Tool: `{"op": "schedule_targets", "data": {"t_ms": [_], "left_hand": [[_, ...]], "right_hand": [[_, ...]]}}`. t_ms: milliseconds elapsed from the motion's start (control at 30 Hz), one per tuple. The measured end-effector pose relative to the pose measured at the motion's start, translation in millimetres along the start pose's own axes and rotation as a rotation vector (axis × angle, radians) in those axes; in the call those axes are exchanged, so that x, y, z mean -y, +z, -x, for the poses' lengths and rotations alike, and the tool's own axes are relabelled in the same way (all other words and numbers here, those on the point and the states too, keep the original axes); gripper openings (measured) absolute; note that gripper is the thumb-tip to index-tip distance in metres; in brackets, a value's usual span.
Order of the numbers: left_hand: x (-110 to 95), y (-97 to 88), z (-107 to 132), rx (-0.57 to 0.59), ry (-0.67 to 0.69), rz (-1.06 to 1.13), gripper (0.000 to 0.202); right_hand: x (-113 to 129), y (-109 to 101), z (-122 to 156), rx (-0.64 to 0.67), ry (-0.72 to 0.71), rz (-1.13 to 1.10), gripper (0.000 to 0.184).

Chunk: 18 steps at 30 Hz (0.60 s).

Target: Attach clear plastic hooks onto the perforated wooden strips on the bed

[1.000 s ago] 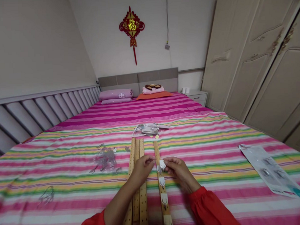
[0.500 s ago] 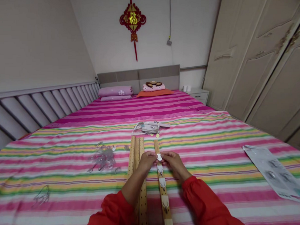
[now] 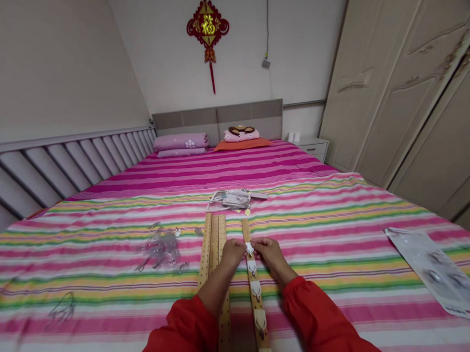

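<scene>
A small white hook (image 3: 249, 247) sits over a narrow wooden strip (image 3: 245, 229), pinched from both sides. My left hand (image 3: 234, 253) is closed on its left edge, and my right hand (image 3: 269, 251) grips the right edge. Nearer to me along the strip are several more hooks with metal loops, among them a white hook (image 3: 256, 290) and a pale wood-coloured hook (image 3: 260, 320). Beside my left forearm lie perforated wooden strips (image 3: 209, 244), partly covered by that arm.
Clear plastic pieces (image 3: 162, 246) lie to the left, with a thin clear loop (image 3: 63, 307) nearer. Plastic packaging (image 3: 234, 198) rests beyond the strips. At the right is a flat clear package (image 3: 429, 266). Everything lies on a striped bedsheet (image 3: 323, 224).
Both hands stay closed on the white hook, which now sits slightly lower against the wooden strip. The view has shifted a little.
</scene>
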<state>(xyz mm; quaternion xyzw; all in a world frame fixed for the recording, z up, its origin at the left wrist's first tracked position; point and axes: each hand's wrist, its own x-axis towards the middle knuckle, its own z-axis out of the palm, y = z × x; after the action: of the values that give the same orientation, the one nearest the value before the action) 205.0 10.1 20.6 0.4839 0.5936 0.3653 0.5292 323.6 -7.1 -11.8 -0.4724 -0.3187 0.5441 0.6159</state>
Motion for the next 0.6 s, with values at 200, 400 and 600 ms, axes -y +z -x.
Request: {"op": "schedule_targets", "data": {"t_ms": [200,400,600], "left_hand": [[6,1.7,-6,-0.039,0.013,-0.072,0.018],[11,3.2,-11,-0.058,0.03,-0.146,0.014],[16,3.6,-16,-0.083,0.049,-0.247,0.013]], "right_hand": [[-6,0,-2,-0.037,0.001,0.002,0.015],[-8,0,-3,-0.057,-0.002,0.001,0.015],[-12,0,-4,-0.068,-0.004,0.002,0.017]]}}
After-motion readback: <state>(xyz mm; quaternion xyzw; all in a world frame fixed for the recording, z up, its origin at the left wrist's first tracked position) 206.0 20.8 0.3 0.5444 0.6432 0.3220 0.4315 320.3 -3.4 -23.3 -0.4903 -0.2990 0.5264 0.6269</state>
